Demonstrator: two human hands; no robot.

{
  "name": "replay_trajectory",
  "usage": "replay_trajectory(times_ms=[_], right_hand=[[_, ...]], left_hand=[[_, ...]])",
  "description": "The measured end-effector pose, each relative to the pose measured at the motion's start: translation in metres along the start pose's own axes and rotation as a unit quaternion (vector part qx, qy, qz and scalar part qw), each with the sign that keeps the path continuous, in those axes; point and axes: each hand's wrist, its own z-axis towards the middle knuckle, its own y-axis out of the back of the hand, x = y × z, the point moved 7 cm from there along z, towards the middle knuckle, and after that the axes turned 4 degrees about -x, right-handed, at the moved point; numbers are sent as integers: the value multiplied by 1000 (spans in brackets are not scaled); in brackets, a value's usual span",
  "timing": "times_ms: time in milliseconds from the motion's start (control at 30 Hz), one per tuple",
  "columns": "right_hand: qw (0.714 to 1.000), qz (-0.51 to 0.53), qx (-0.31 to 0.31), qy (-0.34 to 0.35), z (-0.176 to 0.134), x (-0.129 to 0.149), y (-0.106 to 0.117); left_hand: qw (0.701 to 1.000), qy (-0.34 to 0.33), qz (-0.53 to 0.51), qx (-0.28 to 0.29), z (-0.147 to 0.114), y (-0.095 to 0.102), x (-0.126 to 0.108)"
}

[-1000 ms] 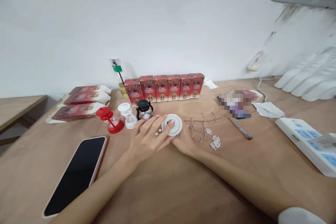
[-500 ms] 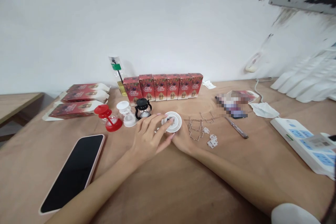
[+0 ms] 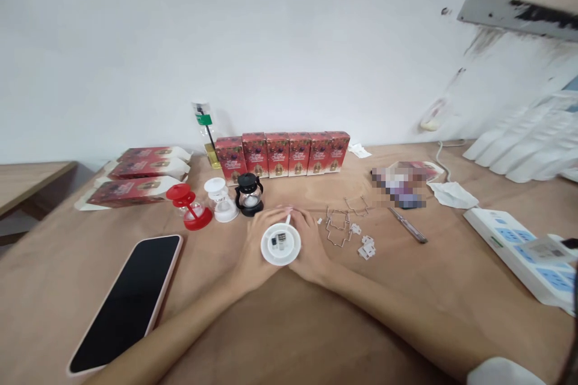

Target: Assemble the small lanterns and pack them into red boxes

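Both my left hand (image 3: 256, 249) and my right hand (image 3: 312, 246) are wrapped round a small white lantern (image 3: 293, 246). Its round base faces me, with a recess where small dark and silvery parts show. The rest of its body is hidden behind my fingers, apart from a thin white piece sticking up between the fingertips. Beyond my left hand stand three small lanterns: a red one (image 3: 194, 216), a white one (image 3: 221, 201) and a black one (image 3: 249, 197). Bent wire pieces (image 3: 338, 225) and small white plastic parts (image 3: 368, 248) lie right of my right hand.
Several red printed boxes (image 3: 277, 155) stand along the wall, others (image 3: 139, 190) lying at left. A bottle (image 3: 212, 153) is behind them. A phone (image 3: 129, 301) lies front left; a utility knife (image 3: 409, 227) and a white power strip (image 3: 519, 246) are at right.
My left hand's fingers have come off the base and now close round the lantern's left side. The lantern has shifted toward me and slightly left, uncovering the recess in its base.
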Motion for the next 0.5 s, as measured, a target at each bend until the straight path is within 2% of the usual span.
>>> replay_trajectory(times_ms=[67,133,200,267,333,400,500], right_hand=[[998,-49,11,32,-5,13,4],[996,-76,15,46,-10,19,17],[994,-99,-7,43,-16,15,41],[990,-122,-61,25,-21,0,75],[984,-157,-84,-11,-26,-24,104],[981,-173,-51,-77,-31,-55,122],[964,-162,4,-212,-45,-95,132]], left_hand=[[997,34,-63,-10,-5,1,3],[987,98,-116,-42,-8,4,9],[976,147,-144,-73,-11,7,15],[970,171,-152,-83,-13,8,20],[967,185,-158,-76,-14,5,24],[964,193,-171,-70,-14,2,28],[962,192,-179,-77,-12,1,29]])
